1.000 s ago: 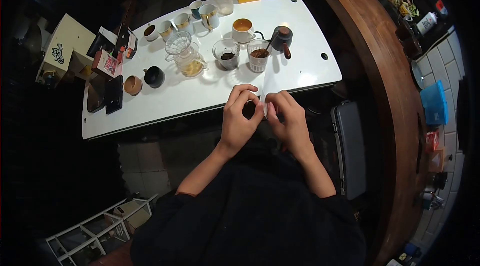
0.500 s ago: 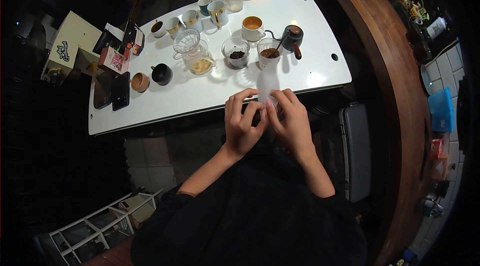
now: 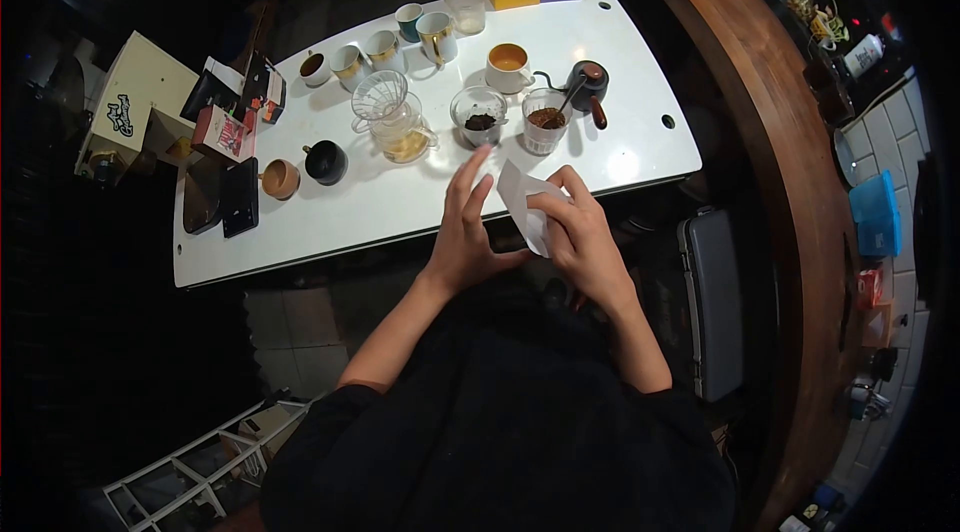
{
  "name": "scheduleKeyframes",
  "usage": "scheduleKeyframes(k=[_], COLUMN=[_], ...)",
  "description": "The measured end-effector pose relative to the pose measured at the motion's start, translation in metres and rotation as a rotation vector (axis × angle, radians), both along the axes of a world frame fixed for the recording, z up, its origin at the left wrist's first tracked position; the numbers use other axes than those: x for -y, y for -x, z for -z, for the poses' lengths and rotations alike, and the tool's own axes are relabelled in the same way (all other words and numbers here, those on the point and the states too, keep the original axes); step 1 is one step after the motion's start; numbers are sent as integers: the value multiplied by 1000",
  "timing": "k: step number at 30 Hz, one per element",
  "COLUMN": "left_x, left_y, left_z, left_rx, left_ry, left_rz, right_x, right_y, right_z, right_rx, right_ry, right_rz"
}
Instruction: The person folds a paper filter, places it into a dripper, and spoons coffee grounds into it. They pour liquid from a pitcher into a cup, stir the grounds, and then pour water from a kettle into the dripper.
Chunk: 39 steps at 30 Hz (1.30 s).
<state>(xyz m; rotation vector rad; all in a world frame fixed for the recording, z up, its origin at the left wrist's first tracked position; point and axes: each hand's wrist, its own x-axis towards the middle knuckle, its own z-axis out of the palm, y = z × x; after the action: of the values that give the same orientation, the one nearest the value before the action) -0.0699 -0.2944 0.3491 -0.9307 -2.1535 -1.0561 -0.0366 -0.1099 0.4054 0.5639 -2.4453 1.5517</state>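
A white paper coffee filter (image 3: 522,209) is held in front of the table's near edge, with my right hand (image 3: 588,244) shut on it, some fingers tucked into its fold. To its left, my left hand (image 3: 462,237) is open, fingers and thumb spread apart, holding nothing. Beyond my hands stand a clear cup with dark grounds (image 3: 478,118) and a ribbed glass of brown coffee grounds (image 3: 544,122) with a spoon in it. Left of these, a clear dripper (image 3: 380,97) sits on a glass server (image 3: 402,137) with some yellowish contents at its base.
On the white table (image 3: 330,217) are a black kettle (image 3: 586,82), a cup with orange-brown inside (image 3: 508,70), several mugs at the back, a black cup (image 3: 325,163) and a brown cup (image 3: 280,179). A wooden counter (image 3: 770,182) curves along the right, beside a grey case (image 3: 712,307).
My left hand has let go of the filter and moved left, its fingers spreading. The filter has tilted and opened somewhat in my right hand.
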Motion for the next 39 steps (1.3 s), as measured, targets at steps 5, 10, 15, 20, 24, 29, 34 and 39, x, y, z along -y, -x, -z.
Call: scheduleKeyframes(k=[5, 10, 15, 20, 24, 29, 34, 39], left_x=[10, 22, 26, 38, 55, 89, 130, 166], left_y=[11, 10, 13, 23, 34, 49, 74, 92], left_z=[16, 24, 29, 29, 36, 9, 3, -13], left_rx=[124, 186, 116, 64, -2, -65, 43, -57], left_ry=[-118, -109, -269, -252, -310, -261, -205, -107], left_rz=[234, 194, 123, -5, -77, -18, -2, -137], right_x=[24, 36, 59, 81, 97, 126, 161, 170], right_y=[2, 8, 15, 24, 37, 60, 101, 149], right_z=[-18, -26, -35, -32, -37, -32, -27, -50], right_rx=[55, 12, -226, -197, -227, -210, -36, 2], right_ry=[-136, -431, -533, -520, -663, -665, -364, -311], right_rz=[-34, -79, 23, -39, -72, -39, -99, -46])
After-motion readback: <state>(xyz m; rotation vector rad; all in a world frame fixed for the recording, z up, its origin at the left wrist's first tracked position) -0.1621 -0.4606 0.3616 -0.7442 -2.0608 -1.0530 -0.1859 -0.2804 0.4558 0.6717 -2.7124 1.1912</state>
